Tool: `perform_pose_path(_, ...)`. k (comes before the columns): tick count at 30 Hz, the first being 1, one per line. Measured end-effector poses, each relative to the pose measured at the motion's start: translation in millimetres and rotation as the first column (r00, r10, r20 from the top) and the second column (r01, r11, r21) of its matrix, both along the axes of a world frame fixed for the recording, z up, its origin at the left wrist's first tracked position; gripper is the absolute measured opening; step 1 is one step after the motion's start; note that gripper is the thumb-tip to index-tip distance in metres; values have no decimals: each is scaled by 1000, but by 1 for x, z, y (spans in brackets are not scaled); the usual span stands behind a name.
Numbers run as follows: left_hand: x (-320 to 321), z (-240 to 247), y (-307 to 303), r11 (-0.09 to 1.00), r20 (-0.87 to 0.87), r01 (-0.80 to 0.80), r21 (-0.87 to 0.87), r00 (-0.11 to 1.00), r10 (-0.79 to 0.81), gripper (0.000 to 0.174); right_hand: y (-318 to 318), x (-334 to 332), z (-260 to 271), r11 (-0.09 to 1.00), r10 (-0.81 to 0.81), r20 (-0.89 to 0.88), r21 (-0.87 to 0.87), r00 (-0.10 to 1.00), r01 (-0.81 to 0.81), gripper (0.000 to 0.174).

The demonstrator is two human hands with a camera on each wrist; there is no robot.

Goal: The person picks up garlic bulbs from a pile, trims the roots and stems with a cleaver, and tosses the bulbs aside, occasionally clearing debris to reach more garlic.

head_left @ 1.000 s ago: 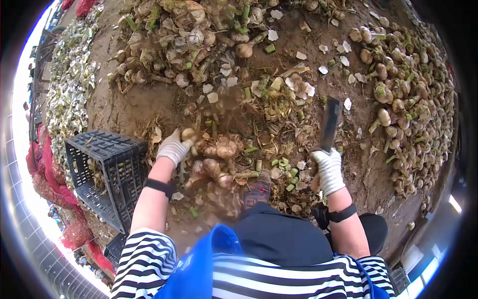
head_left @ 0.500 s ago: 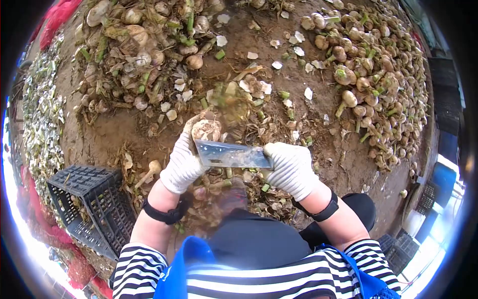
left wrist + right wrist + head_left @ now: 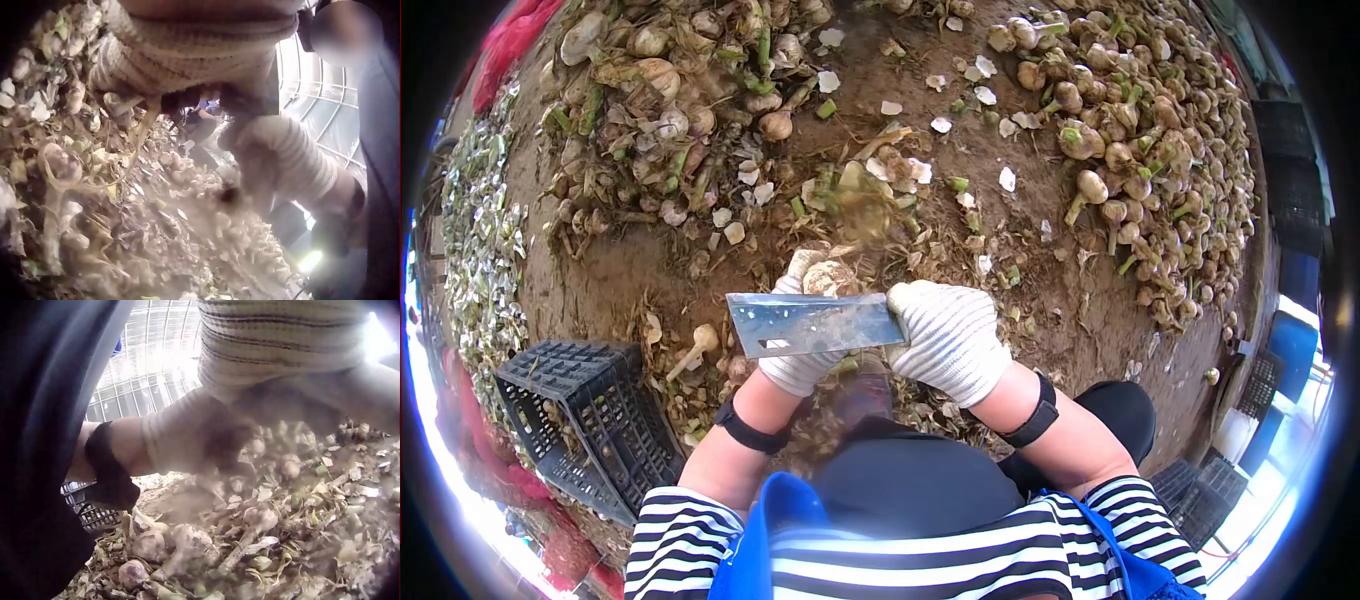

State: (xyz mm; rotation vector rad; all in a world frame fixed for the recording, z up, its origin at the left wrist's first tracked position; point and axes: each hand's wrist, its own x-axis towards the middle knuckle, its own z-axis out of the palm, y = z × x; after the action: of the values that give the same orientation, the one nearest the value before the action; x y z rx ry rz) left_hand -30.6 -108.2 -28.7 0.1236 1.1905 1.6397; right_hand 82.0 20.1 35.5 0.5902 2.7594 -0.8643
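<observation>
In the head view my gloved left hand [image 3: 800, 371] holds a garlic bulb [image 3: 831, 279], its root side facing up. My gloved right hand [image 3: 952, 338] grips a wide-bladed knife [image 3: 815, 326]. The flat blade lies across my left hand and hides its middle, with the upper edge close to the bulb. Both hands are close together above the littered ground. In the left wrist view the left glove [image 3: 200, 59] fills the top and the right glove [image 3: 290, 156] shows beyond it. The right wrist view has the right glove [image 3: 284, 347] uppermost, its fingers blurred.
A heap of untrimmed garlic [image 3: 670, 120] lies ahead on the left, and trimmed bulbs [image 3: 1145, 150] are piled on the right. A black plastic crate [image 3: 590, 425] lies tipped by my left arm. Loose bulbs and a stemmed garlic [image 3: 696, 350] lie nearby among peelings.
The left hand picked up a garlic bulb from the ground and raised it to the middle. The right hand swung the knife inward from the right; the blade has since slid left across the left hand.
</observation>
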Motion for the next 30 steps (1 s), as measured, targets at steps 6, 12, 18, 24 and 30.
perform_pose_path(6, 16, 36, -2, 999, -98, -34, 26, 995, 37, 37, 35, 46, -59, 960, -266, 496, 58, 826, 275, 27)
perform_pose_path(12, -30, 9, 9, 980, -23, -200, -17, 980, 200, 61, 34, 63, -74, 827, -547, 114, -77, 829, 557, 17)
perform_pose_path(18, -32, 11, 13, 966, 141, -252, 49, 960, 243, 30, -4, 23, -32, 406, -699, 172, -703, 694, 583, 11)
perform_pose_path(24, -8, 32, 30, 908, 523, -377, 183, 819, 235, 17, -17, 34, -65, 607, -539, 223, -566, 812, 558, 12)
perform_pose_path(30, -39, 39, 76, 966, -34, 51, 253, 998, -43, 55, -37, 68, -90, 241, -552, 568, -592, 610, 769, 19)
